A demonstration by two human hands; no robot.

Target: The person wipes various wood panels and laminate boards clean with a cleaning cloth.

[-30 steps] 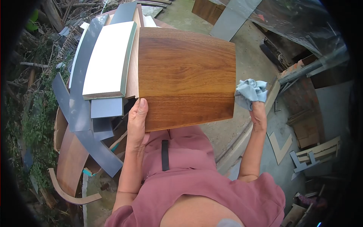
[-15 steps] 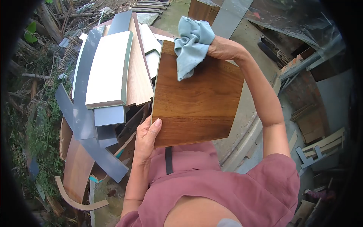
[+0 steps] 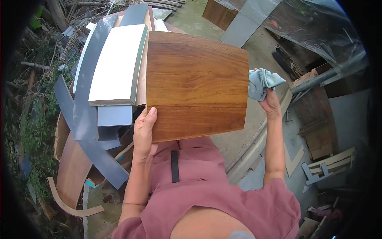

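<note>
Head view: the person holds a brown wooden board [image 3: 197, 85] up in front of the chest, its face turned toward the camera. The left hand [image 3: 144, 133] grips the board's lower left corner, thumb lying flat on the face and the fingers hidden behind it. The right hand [image 3: 270, 101] is closed around a bunched blue-grey cloth [image 3: 260, 81], which sits just beside the board's right edge and off its face.

The face of the board looks even and free of smears or dust as far as can be told, so the wiping seems well along or between strokes; whether the edges or the back have been done cannot be told, since the back is hidden.

Against the picture half a second ago, the cloth has come off the board: then it was pressed on the top edge with the right arm reaching across, now it is out past the right edge. The board has also turned from tilted to nearly square, and sits higher. The left hand's grip is at the same corner.

Behind the board lies a pile of offcuts, among them a white panel [image 3: 115, 65] and a long grey strip [image 3: 85, 103], on concrete ground [image 3: 262, 51].
</note>
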